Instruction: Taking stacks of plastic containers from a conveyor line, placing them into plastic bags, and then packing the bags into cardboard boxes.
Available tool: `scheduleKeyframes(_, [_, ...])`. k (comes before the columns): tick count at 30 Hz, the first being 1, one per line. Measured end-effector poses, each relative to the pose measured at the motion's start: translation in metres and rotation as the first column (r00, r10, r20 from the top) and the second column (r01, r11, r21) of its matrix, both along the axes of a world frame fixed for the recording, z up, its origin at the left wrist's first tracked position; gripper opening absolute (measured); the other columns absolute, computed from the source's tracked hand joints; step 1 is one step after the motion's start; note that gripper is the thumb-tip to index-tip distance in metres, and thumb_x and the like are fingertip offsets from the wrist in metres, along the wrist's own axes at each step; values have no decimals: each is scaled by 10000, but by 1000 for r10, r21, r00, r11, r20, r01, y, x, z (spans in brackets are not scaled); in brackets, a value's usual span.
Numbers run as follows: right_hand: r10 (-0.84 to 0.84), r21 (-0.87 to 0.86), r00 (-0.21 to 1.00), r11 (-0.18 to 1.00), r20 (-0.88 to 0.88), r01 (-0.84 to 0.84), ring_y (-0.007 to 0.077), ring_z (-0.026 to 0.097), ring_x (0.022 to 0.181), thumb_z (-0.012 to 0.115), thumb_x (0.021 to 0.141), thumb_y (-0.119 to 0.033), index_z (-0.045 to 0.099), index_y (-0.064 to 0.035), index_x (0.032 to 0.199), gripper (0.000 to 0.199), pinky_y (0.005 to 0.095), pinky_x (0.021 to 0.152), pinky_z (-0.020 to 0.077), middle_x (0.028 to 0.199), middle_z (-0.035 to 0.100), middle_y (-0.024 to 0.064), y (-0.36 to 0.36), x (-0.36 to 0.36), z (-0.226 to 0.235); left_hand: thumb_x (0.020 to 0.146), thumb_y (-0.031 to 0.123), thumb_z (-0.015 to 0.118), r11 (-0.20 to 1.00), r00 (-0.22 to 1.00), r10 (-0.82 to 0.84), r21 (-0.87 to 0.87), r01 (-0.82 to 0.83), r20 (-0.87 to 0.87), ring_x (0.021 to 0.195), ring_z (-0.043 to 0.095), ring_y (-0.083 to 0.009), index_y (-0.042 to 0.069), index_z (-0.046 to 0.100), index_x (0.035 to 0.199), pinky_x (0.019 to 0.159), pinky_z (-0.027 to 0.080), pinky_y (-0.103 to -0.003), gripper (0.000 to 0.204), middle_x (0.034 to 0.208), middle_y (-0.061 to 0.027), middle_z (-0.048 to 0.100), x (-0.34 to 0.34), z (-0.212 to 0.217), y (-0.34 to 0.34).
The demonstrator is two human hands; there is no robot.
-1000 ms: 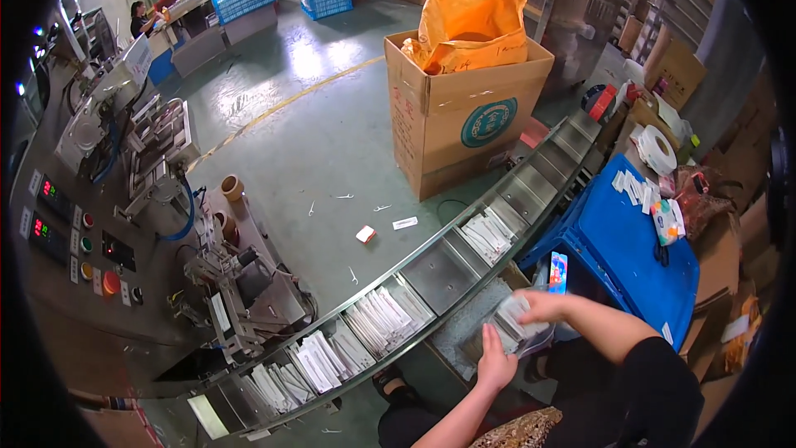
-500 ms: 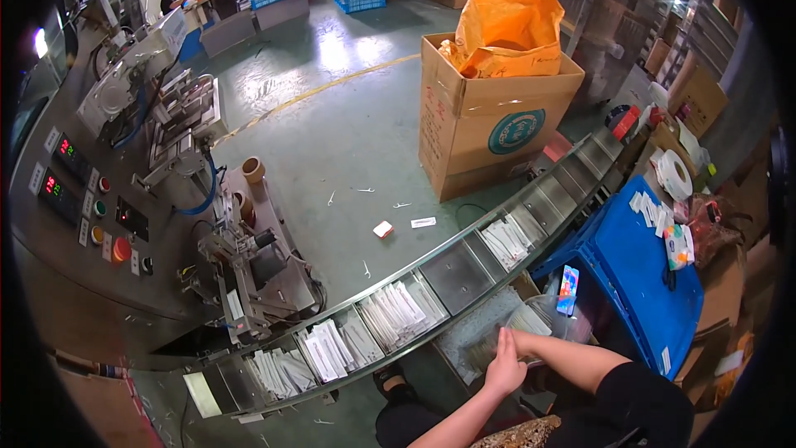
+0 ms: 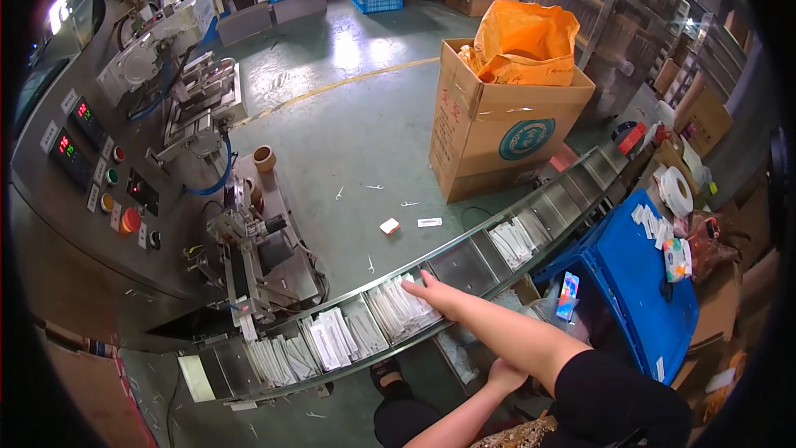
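Observation:
My right hand (image 3: 437, 294) reaches over the slanting metal conveyor (image 3: 468, 265), at a compartment filled with slim white packets (image 3: 396, 309). Its thumb stands apart from the fingers, and the fingertips are at the packets' right end; nothing shows in its grip. My left hand (image 3: 506, 375) is lower, beside a box (image 3: 458, 357) with clear wrapping in it. My right forearm passes just above it, and its fingers are hidden. More packets fill the compartments to the left, the nearest being a white stack (image 3: 330, 338).
A machine with a control panel (image 3: 104, 174) stands at left. Across the conveyor is a tall cardboard box (image 3: 473, 129) with an orange bag (image 3: 531, 41). At right are a blue bin lid (image 3: 643, 282) and a phone-like bright rectangle (image 3: 568, 294). Small white picks lie on the floor.
My hands were together over the box beside the conveyor. The right has moved left and forward to the packets, while the left has dropped slightly. The view has shifted a little.

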State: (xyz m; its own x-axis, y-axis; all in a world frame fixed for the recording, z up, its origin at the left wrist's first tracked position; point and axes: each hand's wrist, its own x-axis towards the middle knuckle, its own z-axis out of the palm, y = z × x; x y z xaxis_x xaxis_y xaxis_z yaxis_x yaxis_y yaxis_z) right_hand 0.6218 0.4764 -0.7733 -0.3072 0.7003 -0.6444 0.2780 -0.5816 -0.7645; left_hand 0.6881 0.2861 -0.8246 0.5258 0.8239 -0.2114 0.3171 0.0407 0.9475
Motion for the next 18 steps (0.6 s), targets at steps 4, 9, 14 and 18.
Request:
scheduleKeyframes(4, [40,-22,978,999,203,-37,296,268,1298,671,647,-607,27,113,1351,1196,402,1021,271,1398,217,261,9,-19,-15,833,431,473,995,1000,13,98,-12,-10,1147,459,-311,141,378,1296,911,400,-398,555,1359,-100,371,-8,-4,-5])
scheduleKeyframes(9, [53,76,952,994,301,-80,351,252,1298,692,558,-655,23,94,1358,1284,369,1044,253,1382,215,296,7,-29,-32,878,343,500,982,947,-5,-175,65,321,1290,282,-201,103,283,1354,1063,217,-343,576,1413,-88,282,-22,27,3])
scheduleKeyframes(14, [173,143,816,944,551,-296,392,290,1263,763,502,-587,-69,46,1367,1357,373,1019,306,1359,217,321,-17,-66,-21,857,307,550,982,918,160,-155,-110,363,1284,286,-184,124,303,1345,1054,233,-335,576,1400,-60,300,-4,1,-14])
scheduleKeyframes(18, [144,85,788,967,598,-241,377,363,1222,781,499,-548,-19,19,1382,1319,366,997,334,1329,302,298,-17,-61,-13,837,271,600,956,864,295,-127,-266,408,1277,289,-167,145,323,1336,1045,249,-328,584,1387,-32,318,12,-36,-17])
